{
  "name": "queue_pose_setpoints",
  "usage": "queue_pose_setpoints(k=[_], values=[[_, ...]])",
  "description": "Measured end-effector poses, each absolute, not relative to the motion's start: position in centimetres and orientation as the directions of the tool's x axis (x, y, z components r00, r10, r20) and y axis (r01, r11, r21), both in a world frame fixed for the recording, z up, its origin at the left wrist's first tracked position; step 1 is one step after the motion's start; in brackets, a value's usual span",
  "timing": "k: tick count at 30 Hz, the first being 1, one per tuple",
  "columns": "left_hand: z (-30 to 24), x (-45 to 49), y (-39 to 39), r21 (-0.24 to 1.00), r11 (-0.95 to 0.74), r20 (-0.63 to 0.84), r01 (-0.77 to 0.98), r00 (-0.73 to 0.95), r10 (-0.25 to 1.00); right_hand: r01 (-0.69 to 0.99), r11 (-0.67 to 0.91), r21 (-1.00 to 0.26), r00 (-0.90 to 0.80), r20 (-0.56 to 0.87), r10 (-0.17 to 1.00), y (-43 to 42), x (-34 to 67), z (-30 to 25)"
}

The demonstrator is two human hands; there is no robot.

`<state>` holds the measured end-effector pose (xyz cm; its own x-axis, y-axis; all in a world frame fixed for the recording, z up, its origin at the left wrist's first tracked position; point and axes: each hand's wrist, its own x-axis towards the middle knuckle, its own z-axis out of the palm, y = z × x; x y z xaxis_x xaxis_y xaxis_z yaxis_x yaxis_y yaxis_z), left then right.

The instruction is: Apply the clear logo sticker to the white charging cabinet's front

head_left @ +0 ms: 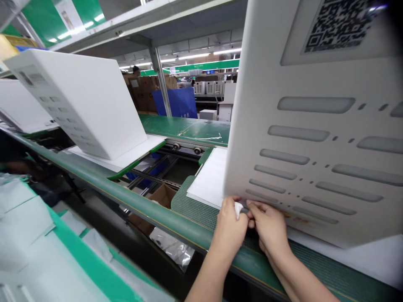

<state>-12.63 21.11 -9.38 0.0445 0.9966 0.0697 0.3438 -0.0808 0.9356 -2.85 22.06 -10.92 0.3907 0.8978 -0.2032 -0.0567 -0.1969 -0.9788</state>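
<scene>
from where i sit, the work is at the near right of the line, where my left hand [229, 226] and right hand [269, 228] come together just under the lower left corner of a large white moulded foam panel [315, 142]. the panel stands tilted, with rows of long recessed slots and a printed qr code [340, 25] at its top. my left fingers [234, 212] are closed on a small white tab [238, 209], clamping it against a dark grey bit [244, 210] that is partly hidden. my right fingers [255, 209] are pressed in tight beside them, but i cannot tell whether they clamp the same piece or only touch it. to do this well, i keep both pinches close to the panel's edge, with the fingertips doing the fine work and the wrists steady, so that no force goes into the foam. the hands sit above a green dotted mat [195, 209], with a flat white sheet [208, 178] just left of the panel. a green rail [176, 226] runs along the near side of the line, and a second white foam panel [75, 100] stands tilted to the far left.
</scene>
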Motion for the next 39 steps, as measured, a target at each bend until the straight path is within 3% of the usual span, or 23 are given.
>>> queue_pose_setpoints(k=[12, 39], values=[[-9.5, -12.9, 21.0, 0.937, -0.097, 0.086, 0.335, 0.05, 0.995, 0.438, -0.218, -0.872, 0.288, -0.094, 0.953, 21.6, -1.1, -9.4], [-9.5, -12.7, 21.1, 0.929, -0.1, 0.087, 0.357, 0.051, 0.995, 0.529, -0.141, -0.837, 0.197, -0.041, 0.98, 21.2, 0.6, -9.2]])
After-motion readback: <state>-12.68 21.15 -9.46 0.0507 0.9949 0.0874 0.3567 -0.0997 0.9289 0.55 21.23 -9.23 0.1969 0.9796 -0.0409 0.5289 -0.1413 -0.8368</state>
